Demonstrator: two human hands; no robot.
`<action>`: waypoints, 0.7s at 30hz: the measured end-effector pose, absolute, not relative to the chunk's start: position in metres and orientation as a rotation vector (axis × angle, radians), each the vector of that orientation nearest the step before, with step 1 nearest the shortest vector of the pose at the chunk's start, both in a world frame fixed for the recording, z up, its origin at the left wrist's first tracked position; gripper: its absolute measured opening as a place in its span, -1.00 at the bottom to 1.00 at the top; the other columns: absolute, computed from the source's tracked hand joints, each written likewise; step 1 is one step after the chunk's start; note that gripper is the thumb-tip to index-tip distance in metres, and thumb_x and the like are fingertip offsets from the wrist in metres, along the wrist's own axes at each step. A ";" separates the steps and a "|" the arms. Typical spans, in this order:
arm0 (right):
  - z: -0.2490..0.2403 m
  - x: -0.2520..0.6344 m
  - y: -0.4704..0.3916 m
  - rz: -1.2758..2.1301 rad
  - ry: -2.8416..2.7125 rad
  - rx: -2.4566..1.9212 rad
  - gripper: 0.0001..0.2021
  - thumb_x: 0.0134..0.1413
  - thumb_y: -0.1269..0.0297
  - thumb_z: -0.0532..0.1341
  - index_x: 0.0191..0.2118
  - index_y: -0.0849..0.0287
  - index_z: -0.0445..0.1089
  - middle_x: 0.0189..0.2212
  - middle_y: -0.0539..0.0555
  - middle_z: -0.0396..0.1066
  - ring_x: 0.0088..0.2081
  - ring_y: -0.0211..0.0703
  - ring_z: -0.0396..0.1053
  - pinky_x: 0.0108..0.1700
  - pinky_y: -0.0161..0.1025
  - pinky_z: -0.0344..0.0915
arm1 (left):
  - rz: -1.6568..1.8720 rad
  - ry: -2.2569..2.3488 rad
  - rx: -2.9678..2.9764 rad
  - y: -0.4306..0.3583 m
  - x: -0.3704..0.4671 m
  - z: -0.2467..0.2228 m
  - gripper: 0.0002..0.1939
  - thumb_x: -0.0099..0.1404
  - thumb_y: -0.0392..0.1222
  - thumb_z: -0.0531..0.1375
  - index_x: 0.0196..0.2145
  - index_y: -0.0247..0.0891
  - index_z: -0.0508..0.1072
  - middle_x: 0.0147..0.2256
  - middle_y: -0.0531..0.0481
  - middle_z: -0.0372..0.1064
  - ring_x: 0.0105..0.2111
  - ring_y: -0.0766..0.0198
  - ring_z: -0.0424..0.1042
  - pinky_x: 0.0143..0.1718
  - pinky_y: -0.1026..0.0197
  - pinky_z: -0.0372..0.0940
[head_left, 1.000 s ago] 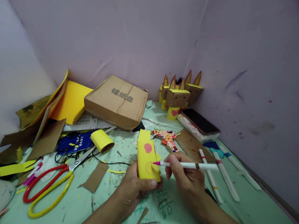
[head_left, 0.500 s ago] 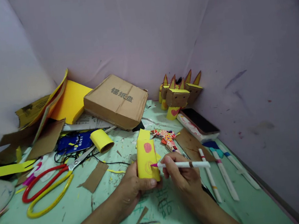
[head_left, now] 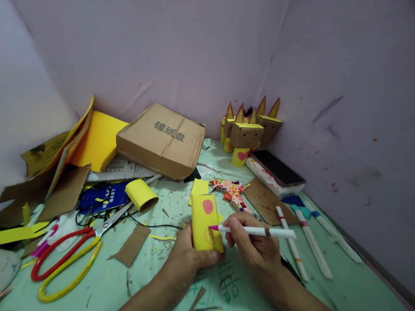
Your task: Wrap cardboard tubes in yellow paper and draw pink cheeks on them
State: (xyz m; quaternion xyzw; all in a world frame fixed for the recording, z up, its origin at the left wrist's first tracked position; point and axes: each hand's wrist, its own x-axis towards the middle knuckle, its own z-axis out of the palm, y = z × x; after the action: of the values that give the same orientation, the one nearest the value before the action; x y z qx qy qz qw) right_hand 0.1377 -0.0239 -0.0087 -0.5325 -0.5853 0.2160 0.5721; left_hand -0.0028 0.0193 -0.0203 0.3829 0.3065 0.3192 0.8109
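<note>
My left hand [head_left: 190,251] is closed around the lower end of a yellow paper-covered tube [head_left: 198,220], thumb across its front. A filled pink-red spot shows high on the tube, and a fainter round outline lies below it. Between the thumb and fingers of my right hand [head_left: 251,242] is a white marker pen [head_left: 263,230] with a brown band. Its dark pink tip is at the tube's face, just above the outline; whether it touches I cannot tell. Behind the tube lies a piece of yellow paper [head_left: 198,186].
Red-and-yellow-handled scissors [head_left: 66,262] lie at left near another yellow tube [head_left: 141,194]. A cardboard box [head_left: 161,140] stands behind. Several cardboard figures [head_left: 247,134] stand at the back right. A phone [head_left: 279,167] and several markers [head_left: 315,243] lie at right.
The marker's rear end has dipped slightly and its tip sits a little higher relative to the round outline. The tube has shifted slightly right. Both hands keep their grips.
</note>
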 end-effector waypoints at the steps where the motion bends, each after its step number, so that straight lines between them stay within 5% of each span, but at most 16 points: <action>1: -0.008 0.138 -0.024 0.496 -1.361 -1.249 -0.74 0.18 0.25 0.08 -0.50 0.18 0.34 -0.65 -0.05 0.29 -0.59 -0.30 0.25 -0.53 -0.37 0.17 | 0.688 0.653 0.829 0.019 -0.003 -0.020 -0.35 -0.23 -0.35 0.37 -0.10 -0.31 0.35 -0.31 -0.08 0.43 -0.17 0.00 0.39 -0.21 0.13 0.27; 21: -0.010 0.135 -0.021 0.467 -1.325 -1.261 -0.74 0.19 0.25 0.07 -0.50 0.17 0.33 -0.65 -0.07 0.28 -0.59 -0.32 0.24 -0.53 -0.39 0.17 | 0.685 0.676 0.845 0.019 -0.003 -0.021 -0.36 -0.23 -0.33 0.37 -0.10 -0.31 0.37 -0.31 -0.07 0.44 -0.16 0.00 0.39 -0.18 0.13 0.26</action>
State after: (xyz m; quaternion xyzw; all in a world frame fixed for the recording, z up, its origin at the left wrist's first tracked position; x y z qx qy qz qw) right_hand 0.1355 -0.0214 -0.0099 -0.5410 -0.5685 0.2002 0.5866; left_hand -0.0025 0.0193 -0.0208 0.3942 0.3151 0.3198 0.8019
